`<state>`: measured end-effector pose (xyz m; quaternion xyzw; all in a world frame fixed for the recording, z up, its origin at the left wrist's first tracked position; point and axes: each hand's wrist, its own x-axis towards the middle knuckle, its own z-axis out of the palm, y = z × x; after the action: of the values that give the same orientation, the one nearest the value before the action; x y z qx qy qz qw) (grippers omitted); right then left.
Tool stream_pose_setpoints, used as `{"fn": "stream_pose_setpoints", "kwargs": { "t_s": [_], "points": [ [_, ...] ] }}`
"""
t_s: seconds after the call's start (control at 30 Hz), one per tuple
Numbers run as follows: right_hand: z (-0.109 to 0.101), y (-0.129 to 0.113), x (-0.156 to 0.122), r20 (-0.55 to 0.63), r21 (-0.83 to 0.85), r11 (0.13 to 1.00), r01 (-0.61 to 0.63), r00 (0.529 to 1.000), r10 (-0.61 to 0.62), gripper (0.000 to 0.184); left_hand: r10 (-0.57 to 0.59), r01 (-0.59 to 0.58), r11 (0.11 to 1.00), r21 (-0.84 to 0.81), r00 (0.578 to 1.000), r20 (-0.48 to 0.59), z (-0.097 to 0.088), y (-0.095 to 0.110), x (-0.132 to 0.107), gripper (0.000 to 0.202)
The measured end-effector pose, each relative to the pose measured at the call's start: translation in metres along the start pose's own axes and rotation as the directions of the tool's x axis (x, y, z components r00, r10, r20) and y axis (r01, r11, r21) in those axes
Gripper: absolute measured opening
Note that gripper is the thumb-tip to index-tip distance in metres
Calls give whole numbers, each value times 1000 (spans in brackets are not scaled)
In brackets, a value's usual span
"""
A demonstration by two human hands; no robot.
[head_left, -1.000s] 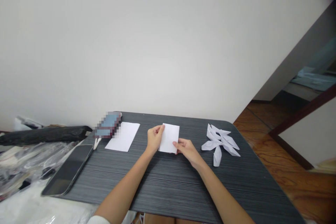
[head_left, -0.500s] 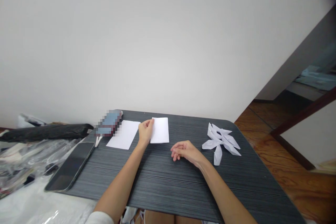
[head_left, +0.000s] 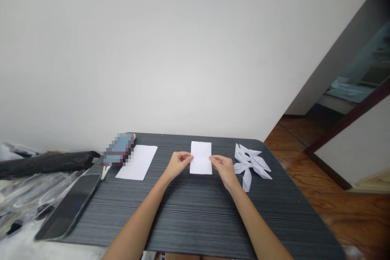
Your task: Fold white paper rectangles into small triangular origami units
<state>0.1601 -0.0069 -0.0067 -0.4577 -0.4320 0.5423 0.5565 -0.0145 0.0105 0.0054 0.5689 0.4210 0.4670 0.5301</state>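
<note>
A small white rectangle of paper (head_left: pixel 200 158) is held upright over the middle of the dark table. My left hand (head_left: pixel 179 164) pinches its left edge between thumb and fingers. On the opposite edge, my right hand (head_left: pixel 224 168) grips it the same way. To the right of that hand lie several folded white paper pieces (head_left: pixel 251 161), pointed and overlapping in a loose cluster. A flat white sheet (head_left: pixel 139 163) rests on the table to the left, partly beneath a blurred-out blue and dark red object.
The blurred blue object (head_left: pixel 118 149) sits at the back left of the table (head_left: pixel 195 215), a white cable beside it. A dark phone (head_left: pixel 69 207) lies along the left edge. Beyond are clear plastic bags (head_left: pixel 33 195) and a long black bundle (head_left: pixel 48 163). A white wall stands behind.
My right hand has come up from the table and taken the paper's right edge. My left hand has carried the paper rightward in the view. The view itself has shifted slightly.
</note>
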Motion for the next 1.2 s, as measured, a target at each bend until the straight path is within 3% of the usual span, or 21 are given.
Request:
{"fn": "stream_pose_setpoints", "kwargs": {
  "t_s": [0.2,0.3,0.43,0.57,0.67,0.77,0.83,0.93,1.07,1.2],
  "points": [
    [-4,-1,3,49,122,991,46,997,-52,29,25,-25,999,-44,1000,17,-1,3,-1,25],
    [-5,-5,3,96,170,983,76,991,-93,16,27,-19,990,-140,998,49,-2,3,-2,23],
    [-12,-8,3,137,61,987,147,978,-154,8,-18,56,979,-195,982,189,-4,6,-4,19],
    [-15,-10,4,198,-127,965,229,959,-202,11,1,14,998,-60,972,236,3,9,-5,21],
    [-14,-13,3,200,-139,957,255,954,-225,15,67,-71,997,14,979,195,12,4,-4,27],
    [-10,-14,2,156,-42,960,276,951,-266,25,125,-125,992,14,992,-3,19,-5,-1,37],
    [-7,-12,2,168,2,961,276,947,-272,27,138,-138,990,7,979,-153,23,-11,-1,41],
    [-3,-6,2,152,-11,962,272,952,-267,23,137,-141,990,0,956,-258,27,-16,-2,42],
    [-4,0,6,28,-66,955,289,957,-288,14,137,-130,990,56,978,-157,29,-18,-3,35],
    [-8,1,8,47,-162,938,307,952,-303,10,251,-242,947,210,968,-19,24,-14,-4,32]
  ]
}}
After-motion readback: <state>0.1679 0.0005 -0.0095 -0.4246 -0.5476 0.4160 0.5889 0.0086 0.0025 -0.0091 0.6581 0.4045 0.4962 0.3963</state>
